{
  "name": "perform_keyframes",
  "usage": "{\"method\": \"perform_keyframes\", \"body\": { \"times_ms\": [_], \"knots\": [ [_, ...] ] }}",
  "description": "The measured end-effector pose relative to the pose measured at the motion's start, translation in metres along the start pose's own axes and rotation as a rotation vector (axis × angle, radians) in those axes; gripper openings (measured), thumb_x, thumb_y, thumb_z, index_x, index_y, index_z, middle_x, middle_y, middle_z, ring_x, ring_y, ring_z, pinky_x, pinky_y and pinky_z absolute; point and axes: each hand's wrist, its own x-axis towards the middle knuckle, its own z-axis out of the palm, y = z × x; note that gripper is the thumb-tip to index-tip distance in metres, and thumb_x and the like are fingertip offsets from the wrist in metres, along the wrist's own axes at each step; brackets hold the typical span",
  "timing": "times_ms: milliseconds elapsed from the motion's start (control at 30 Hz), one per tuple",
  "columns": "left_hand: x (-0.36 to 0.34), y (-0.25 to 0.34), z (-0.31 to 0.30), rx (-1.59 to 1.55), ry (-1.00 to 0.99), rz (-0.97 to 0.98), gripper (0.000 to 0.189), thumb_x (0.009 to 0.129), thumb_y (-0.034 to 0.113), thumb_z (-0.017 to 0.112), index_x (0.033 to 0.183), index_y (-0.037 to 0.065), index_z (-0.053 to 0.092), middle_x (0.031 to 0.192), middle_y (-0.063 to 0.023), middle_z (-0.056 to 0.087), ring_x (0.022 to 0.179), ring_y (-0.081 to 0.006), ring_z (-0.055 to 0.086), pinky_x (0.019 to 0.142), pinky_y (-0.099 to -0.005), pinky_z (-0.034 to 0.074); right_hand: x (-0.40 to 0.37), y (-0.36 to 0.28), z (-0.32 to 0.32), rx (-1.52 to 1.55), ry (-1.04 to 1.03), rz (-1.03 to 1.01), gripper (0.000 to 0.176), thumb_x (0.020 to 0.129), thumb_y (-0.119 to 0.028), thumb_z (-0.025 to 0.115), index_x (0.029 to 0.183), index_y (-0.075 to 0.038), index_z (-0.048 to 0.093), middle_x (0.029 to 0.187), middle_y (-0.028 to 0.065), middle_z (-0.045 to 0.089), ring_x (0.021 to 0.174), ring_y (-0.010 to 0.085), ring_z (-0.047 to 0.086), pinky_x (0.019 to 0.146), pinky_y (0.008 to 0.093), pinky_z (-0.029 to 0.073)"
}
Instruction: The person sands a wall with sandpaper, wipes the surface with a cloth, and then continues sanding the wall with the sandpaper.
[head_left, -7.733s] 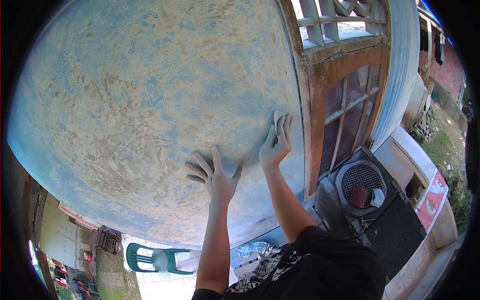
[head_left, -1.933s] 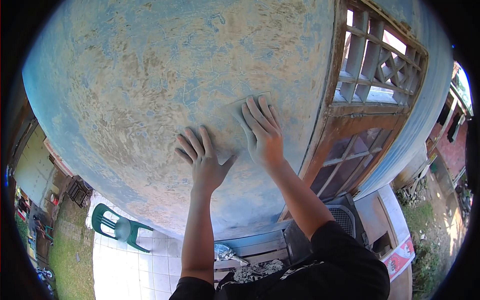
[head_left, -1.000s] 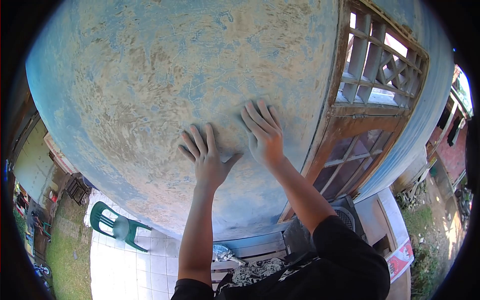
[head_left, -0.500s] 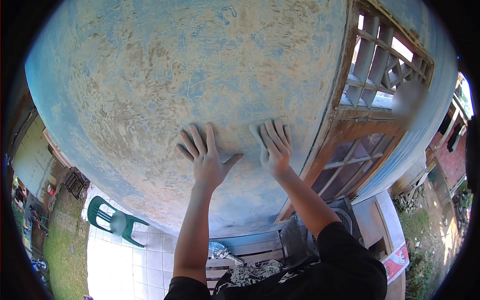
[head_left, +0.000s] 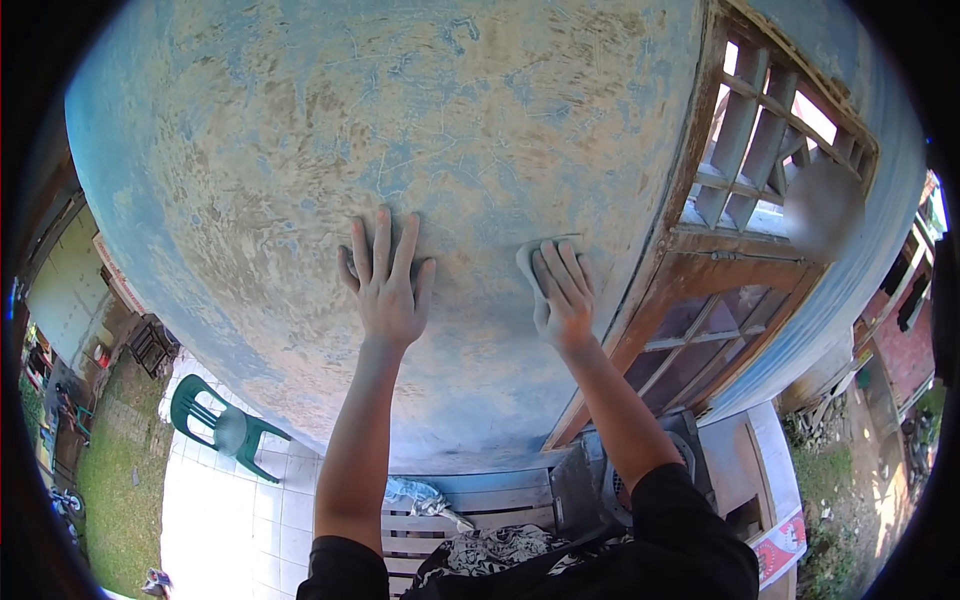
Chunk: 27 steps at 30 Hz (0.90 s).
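A curved-looking wall [head_left: 480, 130] with worn blue and beige paint fills the middle of the view. My left hand [head_left: 388, 285] lies flat on it, fingers spread, with nothing in it. To its right, my right hand [head_left: 566, 295] presses a thin pale piece, perhaps sandpaper or a pad [head_left: 527, 262], against the wall. The piece shows at the left side of the fingers and above them; the rest is hidden under the hand.
Right of my hands is a wooden window frame [head_left: 655, 290] with lattice above. A green plastic chair [head_left: 228, 428] stands on white tiles at lower left. Below are a slatted bench [head_left: 410, 545], a crumpled cloth [head_left: 418, 494] and a dark appliance-like object [head_left: 580, 490].
My left hand has moved up and left on the wall, its thumb nearer the fingers. My right hand has shifted slightly right with the pale piece.
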Motion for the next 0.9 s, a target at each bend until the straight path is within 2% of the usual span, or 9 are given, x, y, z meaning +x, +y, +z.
{"method": "perform_keyframes", "body": {
  "times_ms": [67, 100, 200, 400, 467, 567, 700, 733, 900],
  "knots": [
    [0.005, 0.005, 0.017, 0.013, 0.105, -0.016, 0.059, 0.108, 0.044, 0.044, 0.156, 0.01, 0.047, 0.167, -0.018, 0.034, 0.158, -0.0416, 0.016, 0.124, -0.0593, 0.006, 0.003, -0.009, 0.021, -0.051, 0.186, 0.053, 0.036, 0.095, -0.008, 0.063, 0.13, -0.007, 0.072, 0.144, 0.0092, 0.064, 0.14, 0.0267, 0.055, 0.118, 0.0475, 0.04],
    [0.003, 0.01, 0.023, 0.02, 0.192, -0.019, 0.059, 0.108, 0.045, 0.042, 0.155, 0.009, 0.048, 0.166, -0.0187, 0.036, 0.158, -0.0412, 0.019, 0.124, -0.0589, 0.007, 0.023, -0.02, 0.022, -0.028, 0.134, 0.073, 0.037, 0.094, -0.008, 0.065, 0.13, -0.007, 0.072, 0.144, 0.0089, 0.064, 0.141, 0.0264, 0.054, 0.118, 0.0479, 0.04],
    [0.002, 0.009, 0.022, 0.019, 0.187, -0.023, 0.059, 0.108, 0.045, 0.04, 0.153, 0.008, 0.05, 0.165, -0.0191, 0.038, 0.157, -0.041, 0.022, 0.124, -0.0582, 0.009, 0.078, -0.044, 0.016, 0.078, 0.092, 0.113, 0.037, 0.093, -0.007, 0.065, 0.129, -0.007, 0.073, 0.142, 0.0088, 0.066, 0.14, 0.026, 0.055, 0.117, 0.048, 0.041],
    [0.004, 0.009, 0.025, 0.036, 0.232, 0.007, 0.059, 0.107, 0.042, 0.042, 0.153, 0.006, 0.049, 0.163, -0.0213, 0.04, 0.156, -0.0427, 0.024, 0.124, -0.0568, 0.011, 0.005, -0.018, 0.006, 0.052, 0.054, 0.097, 0.035, 0.094, -0.007, 0.065, 0.128, -0.007, 0.073, 0.14, 0.008, 0.067, 0.138, 0.0263, 0.057, 0.115, 0.0474, 0.041],
    [-0.001, 0.009, 0.027, 0.031, 0.246, 0.017, 0.059, 0.107, 0.041, 0.042, 0.153, 0.005, 0.049, 0.162, -0.0216, 0.041, 0.155, -0.0429, 0.025, 0.123, -0.0566, 0.012, -0.045, -0.006, 0.01, 0.063, 0.115, 0.136, 0.029, 0.101, -0.012, 0.059, 0.124, -0.002, 0.074, 0.137, 0.0139, 0.068, 0.136, 0.0357, 0.058, 0.118, 0.0522, 0.036],
    [-0.002, 0.009, 0.03, -0.016, 0.262, -0.037, 0.056, 0.106, 0.045, 0.042, 0.148, 0.011, 0.057, 0.161, -0.0157, 0.045, 0.154, -0.0394, 0.029, 0.124, -0.0571, 0.012, -0.036, -0.02, 0.03, 0.016, 0.256, 0.198, 0.037, 0.094, -0.006, 0.065, 0.129, -0.006, 0.072, 0.141, 0.0093, 0.066, 0.139, 0.0304, 0.056, 0.117, 0.0481, 0.038],
    [0.004, 0.01, 0.026, 0.013, 0.26, -0.01, 0.057, 0.106, 0.041, 0.043, 0.15, 0.007, 0.052, 0.161, -0.0204, 0.043, 0.154, -0.042, 0.028, 0.123, -0.057, 0.014, 0.074, -0.053, 0.019, 0.169, 0.067, 0.178, 0.044, 0.091, -0.004, 0.065, 0.135, -0.008, 0.068, 0.149, 0.0075, 0.06, 0.143, 0.0282, 0.051, 0.119, 0.0481, 0.037],
    [0.001, 0.01, 0.023, 0.036, 0.23, 0.012, 0.058, 0.106, 0.04, 0.042, 0.151, 0.003, 0.049, 0.161, -0.0242, 0.041, 0.154, -0.0442, 0.027, 0.122, -0.0569, 0.014, 0.083, -0.053, 0.013, 0.172, 0.053, 0.196, 0.044, 0.091, -0.004, 0.065, 0.135, -0.008, 0.068, 0.149, 0.0075, 0.06, 0.143, 0.0282, 0.051, 0.119, 0.0481, 0.037],
    [0.001, 0.008, 0.025, 0.031, 0.246, 0.029, 0.058, 0.107, 0.041, 0.041, 0.15, 0.002, 0.049, 0.16, -0.024, 0.043, 0.154, -0.0442, 0.028, 0.122, -0.0568, 0.015, 0.063, -0.039, -0.001, 0.141, -0.025, 0.133, 0.045, 0.09, -0.003, 0.066, 0.134, -0.008, 0.069, 0.149, 0.0061, 0.06, 0.145, 0.0263, 0.049, 0.119, 0.0496, 0.038]
  ]
}}
